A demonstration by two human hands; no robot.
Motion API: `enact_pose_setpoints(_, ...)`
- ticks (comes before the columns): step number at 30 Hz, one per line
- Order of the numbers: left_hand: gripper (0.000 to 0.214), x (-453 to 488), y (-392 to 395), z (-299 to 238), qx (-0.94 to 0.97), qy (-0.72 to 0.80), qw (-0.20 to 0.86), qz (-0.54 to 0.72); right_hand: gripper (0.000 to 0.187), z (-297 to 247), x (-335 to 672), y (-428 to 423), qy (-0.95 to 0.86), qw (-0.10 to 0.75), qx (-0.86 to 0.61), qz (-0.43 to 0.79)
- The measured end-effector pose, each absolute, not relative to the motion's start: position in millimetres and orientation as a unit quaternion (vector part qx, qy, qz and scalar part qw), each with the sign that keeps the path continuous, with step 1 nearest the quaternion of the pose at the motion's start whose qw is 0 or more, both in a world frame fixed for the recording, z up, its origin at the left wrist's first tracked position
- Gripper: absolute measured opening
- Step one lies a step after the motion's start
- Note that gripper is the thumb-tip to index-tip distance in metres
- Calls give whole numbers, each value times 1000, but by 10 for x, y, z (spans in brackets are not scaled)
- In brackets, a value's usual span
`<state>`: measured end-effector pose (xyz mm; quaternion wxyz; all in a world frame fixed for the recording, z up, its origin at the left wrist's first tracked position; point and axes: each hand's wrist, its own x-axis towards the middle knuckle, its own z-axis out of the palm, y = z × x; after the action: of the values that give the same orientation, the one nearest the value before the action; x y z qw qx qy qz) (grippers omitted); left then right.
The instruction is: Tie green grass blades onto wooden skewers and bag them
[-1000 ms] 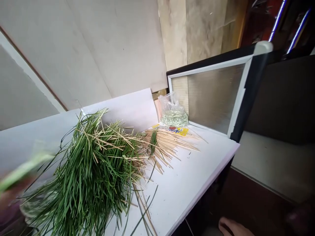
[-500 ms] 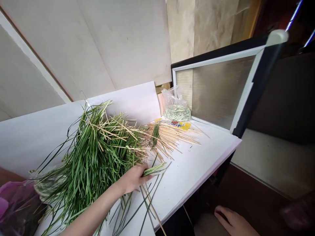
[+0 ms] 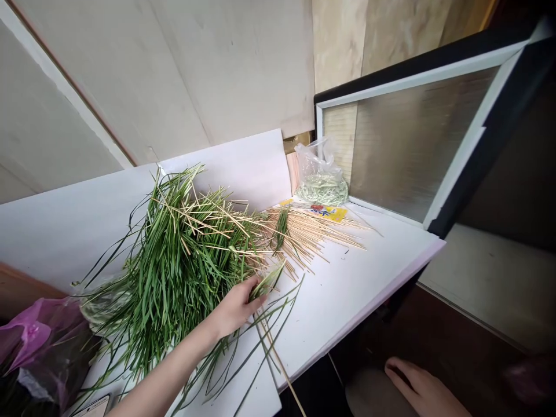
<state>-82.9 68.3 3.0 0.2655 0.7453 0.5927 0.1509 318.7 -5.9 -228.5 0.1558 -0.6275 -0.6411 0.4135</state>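
Left hand (image 3: 237, 307) clenched around a thin bunch of green chive leaves (image 3: 267, 284), at the near side of a big heap of the same leaves (image 3: 174, 260) and just touching it, with the forearm lying over loose blades near the front edge of the counter. Right hand (image 3: 421, 385) well apart from all this, low at lower right, below the counter's front edge, relaxed and holding nothing, fingers resting on a rounded grey shape (image 3: 373, 394), too dim for a sure name. Heap lying across the middle of the counter, long blades fanning toward the left, mixed with thin pale wooden sticks (image 3: 317, 237), these spreading loosely toward the back right corner. Just behind the sticks, a yellow printed packet (image 3: 324, 212), and in that corner a clear plastic bag (image 3: 320, 176) with pale green pieces inside, against the back. Under the left part of the heap, a clear plastic wrap (image 3: 102, 304) with more greens. Near the left end of the counter, a crumpled purple plastic bag (image 3: 43, 341), and beside it a small flat object (image 3: 93, 406), cut by the picture's edge. Counter (image 3: 369, 255) white and smooth, with a white board (image 3: 230, 168) raised along its back, beige wall panels (image 3: 243, 69) above, and a frosted panel (image 3: 417, 139) in a black and white frame along the right side.
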Motion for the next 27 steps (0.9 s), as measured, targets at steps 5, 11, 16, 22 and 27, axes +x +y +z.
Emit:
enact_pose_setpoints(5, 38, -755, 601, -275, 756, 597, 208, 169, 44, -2224, 3191, -58, -644, 172, -613, 425)
enact_pose_setpoints(11, 39, -795, 511, -472, 746, 591, 226, 207, 32, -2105, 3102, -19, -673, 234, -586, 386)
enact_pose_setpoints(16, 26, -822, 530, -512, 744, 565, 265, 240, 33, -1544, 2835, 194, -698, 351, -556, 285)
enact_pose_setpoints(22, 21, -732, 469, -486, 748, 597, 202, 210, 29, -720, 2247, 1048, -793, 251, -545, 100)
enact_pose_setpoints(27, 20, -694, 407, -548, 748, 617, 150, 194, 9, -658, 1831, 1716, -775, 160, -612, 11)
